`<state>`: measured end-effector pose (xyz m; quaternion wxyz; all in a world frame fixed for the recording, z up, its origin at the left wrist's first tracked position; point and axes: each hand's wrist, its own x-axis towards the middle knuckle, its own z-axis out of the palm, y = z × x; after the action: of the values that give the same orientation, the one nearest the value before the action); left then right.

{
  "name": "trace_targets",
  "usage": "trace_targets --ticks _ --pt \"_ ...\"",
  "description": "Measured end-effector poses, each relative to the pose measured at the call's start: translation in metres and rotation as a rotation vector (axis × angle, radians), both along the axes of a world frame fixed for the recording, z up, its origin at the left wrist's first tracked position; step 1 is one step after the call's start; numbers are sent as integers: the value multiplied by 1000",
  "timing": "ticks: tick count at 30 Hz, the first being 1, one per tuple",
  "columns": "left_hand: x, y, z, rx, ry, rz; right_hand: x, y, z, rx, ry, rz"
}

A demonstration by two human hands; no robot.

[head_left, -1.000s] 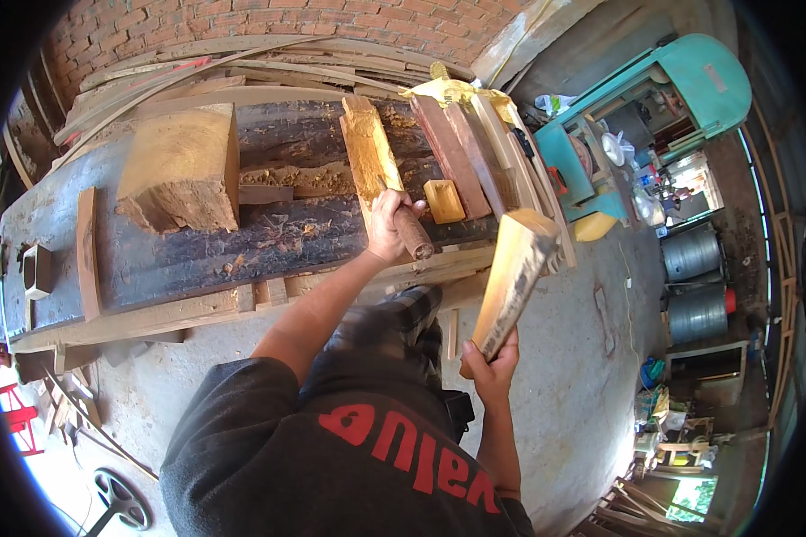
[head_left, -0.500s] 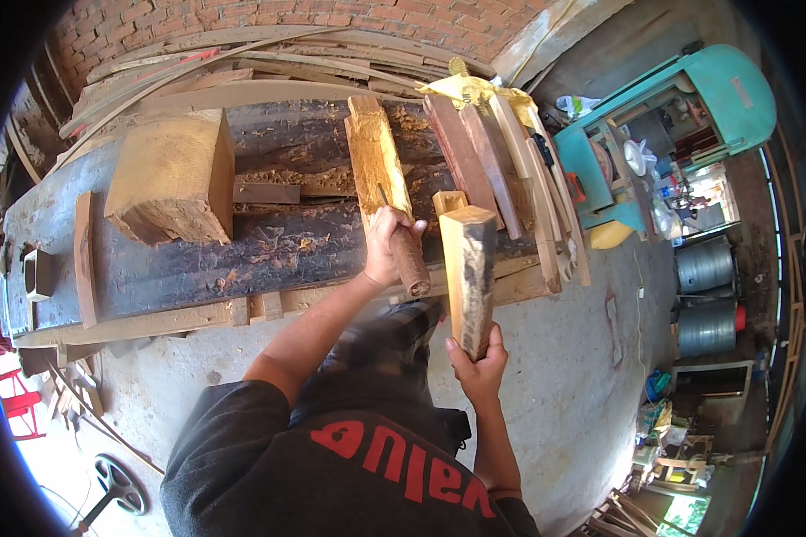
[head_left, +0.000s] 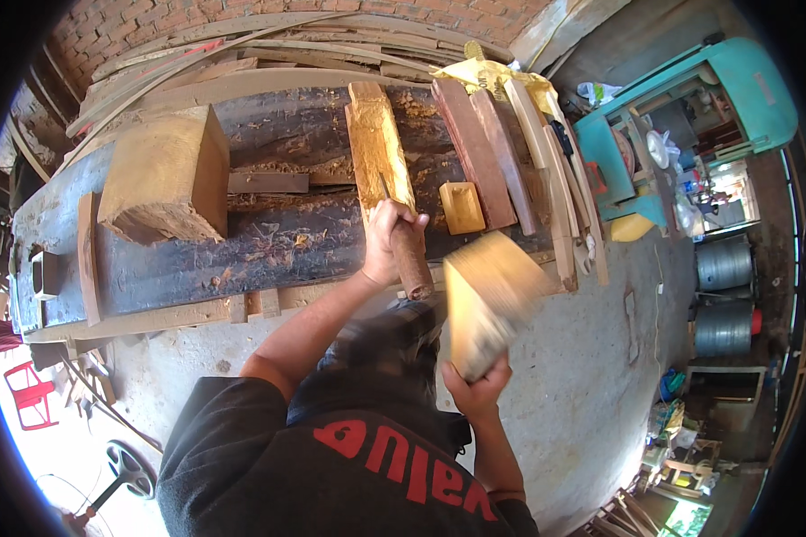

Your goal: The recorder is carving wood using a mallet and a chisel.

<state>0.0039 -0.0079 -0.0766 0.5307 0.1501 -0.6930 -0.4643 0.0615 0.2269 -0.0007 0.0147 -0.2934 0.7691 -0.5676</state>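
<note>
My left hand [head_left: 390,240] is closed around the brown wooden handle of a chisel [head_left: 411,268]. Its thin metal blade points away from me and meets the hollowed surface of a long yellow wooden piece [head_left: 378,148] lying on the dark bench. In my right hand [head_left: 479,389], a thick wooden block used like a mallet [head_left: 494,291] is gripped by its near end. The block is smeared by motion and tilts to the right, apart from the chisel handle's butt. Beside the worked piece sits a small yellow wooden block with a recess [head_left: 462,209].
A large squared timber block [head_left: 166,170] stands on the bench's left part [head_left: 269,255]. Reddish planks [head_left: 475,152] and pale strips lie to the right. A teal bandsaw [head_left: 752,94] and metal drums [head_left: 724,328] stand farther right, with a red stool [head_left: 30,396] at left.
The mallet-like block has swung from nearly upright to a rightward tilt, uncovering the small recessed block. My left hand and the chisel stay in place on the yellow piece.
</note>
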Motion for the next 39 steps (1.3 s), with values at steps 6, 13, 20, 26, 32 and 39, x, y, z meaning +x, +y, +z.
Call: trace_targets --ticks 6,13,20,26,32,39 --pt "-3 0 -10 105 57 -66 -18 -2 -24 257 -194 41" --pt "5 -1 -7 -98 -70 -17 -6 4 -3 -40 -39 -80" --pt "-3 -3 -9 56 72 -20 -23 6 -36 383 -131 9" --pt "4 0 11 -48 -57 -14 -22 33 -46 184 411 155" --pt "9 13 -5 -3 25 -110 -14 22 -30 6 28 -18" --pt "7 7 9 -80 -49 -37 -17 29 -27 99 -40 -94"
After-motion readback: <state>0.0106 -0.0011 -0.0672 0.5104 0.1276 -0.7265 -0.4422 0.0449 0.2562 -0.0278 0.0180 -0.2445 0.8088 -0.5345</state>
